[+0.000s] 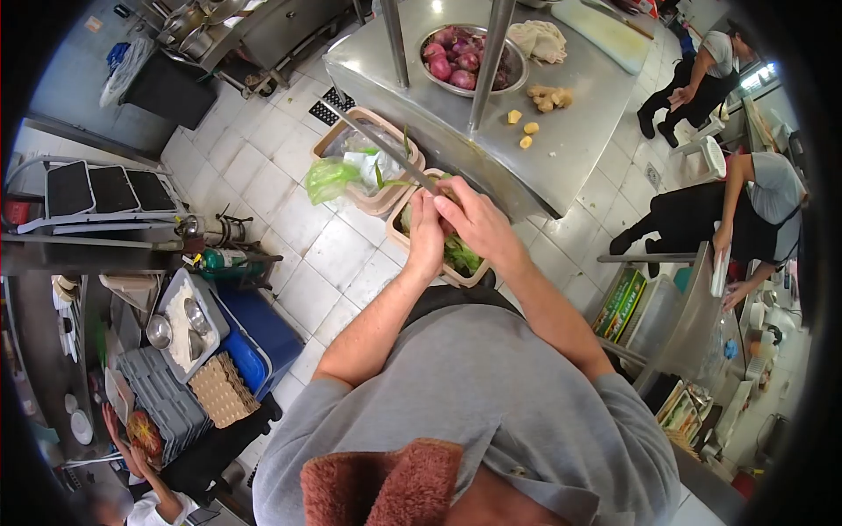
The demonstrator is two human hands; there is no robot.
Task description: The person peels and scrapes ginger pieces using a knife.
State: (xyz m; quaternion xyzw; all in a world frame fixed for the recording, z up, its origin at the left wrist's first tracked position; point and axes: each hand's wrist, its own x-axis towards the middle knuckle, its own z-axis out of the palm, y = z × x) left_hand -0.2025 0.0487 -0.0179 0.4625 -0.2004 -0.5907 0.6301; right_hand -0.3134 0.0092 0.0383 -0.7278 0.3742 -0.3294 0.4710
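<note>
Both hands meet in front of my body, above a beige bin [394,230] with green leaves and scraps in it. A long knife [377,140] slants up and left from them, and my right hand [476,223] is closed around its near end. Pressed close beside it, my left hand [427,235] has its fingers curled; a small reddish patch shows between the palms, too hidden to name. Past the hands, a metal bowl [524,77] of red onions [462,79] stands on a steel table [588,110]. Ginger [550,96] and several peeled yellow pieces [528,140] lie nearby.
A second beige bin [331,145] holds plastic bags, one green [333,181]. Steel table legs [491,61] rise close ahead. Two people [737,206] stand at the right; another person's arm [132,447] shows lower left. A white cutting board [601,31] lies on the table.
</note>
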